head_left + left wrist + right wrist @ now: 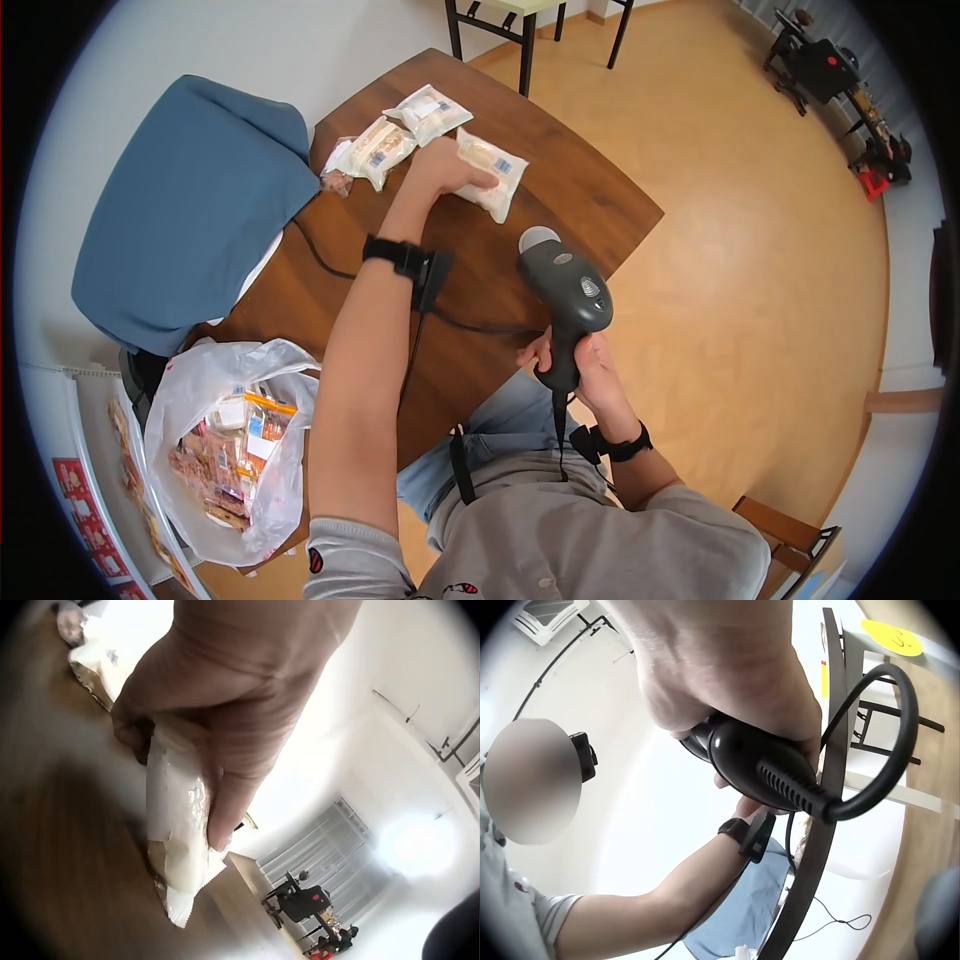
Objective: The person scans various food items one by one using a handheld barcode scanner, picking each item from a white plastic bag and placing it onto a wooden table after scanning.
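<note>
The left hand (447,168) grips a white wrapped packet (497,172) near the table's far part, thumb over its top. In the left wrist view the left hand (232,697) pinches the same packet (184,825) by its sides, above the wood. Two similar packets (430,112) (380,150) lie just beyond and left of that hand. The right hand (598,378) holds a dark barcode scanner (568,285) by its handle at the table's near edge, head towards the packets. In the right wrist view the right hand (727,675) wraps round the handle (750,761), with the cable leaving its base.
A plastic bag (170,480) holding several packaged foods stands at the lower left. Blue cloth (190,210) covers something at the table's left edge. A black cable (480,327) crosses the brown table (590,190). A small pinkish packet (336,180) lies by the cloth.
</note>
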Demonstrator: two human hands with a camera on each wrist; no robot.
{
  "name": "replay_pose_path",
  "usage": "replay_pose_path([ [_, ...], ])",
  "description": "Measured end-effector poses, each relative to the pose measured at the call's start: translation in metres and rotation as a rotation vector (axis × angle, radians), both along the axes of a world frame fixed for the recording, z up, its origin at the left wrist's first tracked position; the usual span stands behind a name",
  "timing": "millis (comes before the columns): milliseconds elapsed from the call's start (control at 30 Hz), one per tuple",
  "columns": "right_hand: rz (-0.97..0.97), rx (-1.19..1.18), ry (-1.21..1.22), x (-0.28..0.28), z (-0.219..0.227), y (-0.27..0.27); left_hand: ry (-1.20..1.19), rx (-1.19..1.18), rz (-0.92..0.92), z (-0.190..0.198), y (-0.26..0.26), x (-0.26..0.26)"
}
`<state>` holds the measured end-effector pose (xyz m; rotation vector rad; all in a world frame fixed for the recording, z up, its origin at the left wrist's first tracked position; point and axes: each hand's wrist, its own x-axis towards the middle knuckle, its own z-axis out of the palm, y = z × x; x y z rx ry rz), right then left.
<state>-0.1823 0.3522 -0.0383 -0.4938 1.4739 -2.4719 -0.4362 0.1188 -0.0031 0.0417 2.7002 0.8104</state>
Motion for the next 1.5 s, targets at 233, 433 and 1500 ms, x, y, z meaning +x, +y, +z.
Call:
replay_pose_path([
  [233,0.11,0.149,-0.051,0.009,0.017,-0.021,0.285,0.843,0.42,0.017,-0.049,0.16],
  [433,0.243,0.204,0.138,0.033,0.033,-0.061,0.431,1.1,0.609,-0.016,-0.074,0.298],
  [1500,0.367,0.343,-0.01,0.092,0.012,-0.071,0.931,-0.62,1.377,0.011,-0.241,0.581],
])
